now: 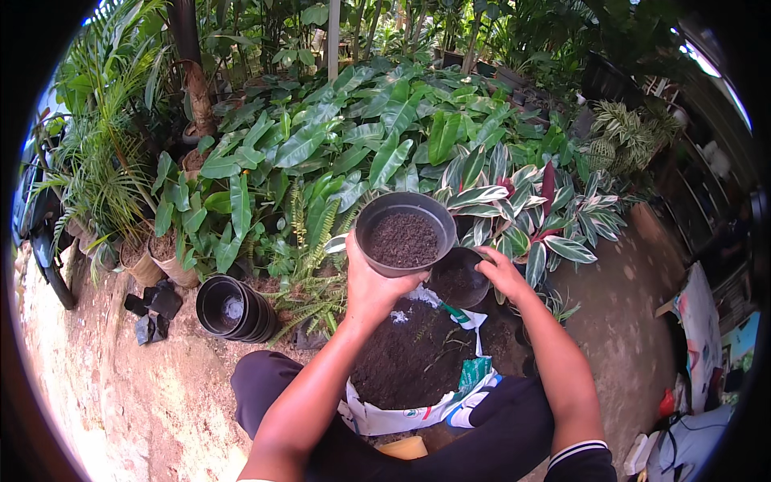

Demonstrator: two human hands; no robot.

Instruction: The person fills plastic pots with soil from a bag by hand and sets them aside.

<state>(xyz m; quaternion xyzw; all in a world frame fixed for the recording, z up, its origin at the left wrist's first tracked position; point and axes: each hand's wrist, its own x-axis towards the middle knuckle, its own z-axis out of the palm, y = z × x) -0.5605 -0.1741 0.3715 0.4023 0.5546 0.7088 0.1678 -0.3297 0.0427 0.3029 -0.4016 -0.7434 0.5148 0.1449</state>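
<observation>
My left hand [376,289] grips a black plastic plant pot [405,272] from below and the side, raised in front of me. Dark, crumbly soil [403,240] lies inside it, below the rim. To its right, my right hand [501,272] holds the rim of a second dark pot [461,277], tipped so its inside shows a little soil. Part of that pot is hidden behind the first one. Under both hands, an opened white sack [391,420] between my legs holds a heap of dark soil [409,361] with some white material [424,295] at its far side.
Nested black pots [235,310] lie on their side at left, near black plastic grow bags [158,307]. Dense leafy plants [337,138] stand ahead, with variegated plants [512,205] at right. A yellow container [405,447] shows by my legs. Concrete ground [132,385] extends left.
</observation>
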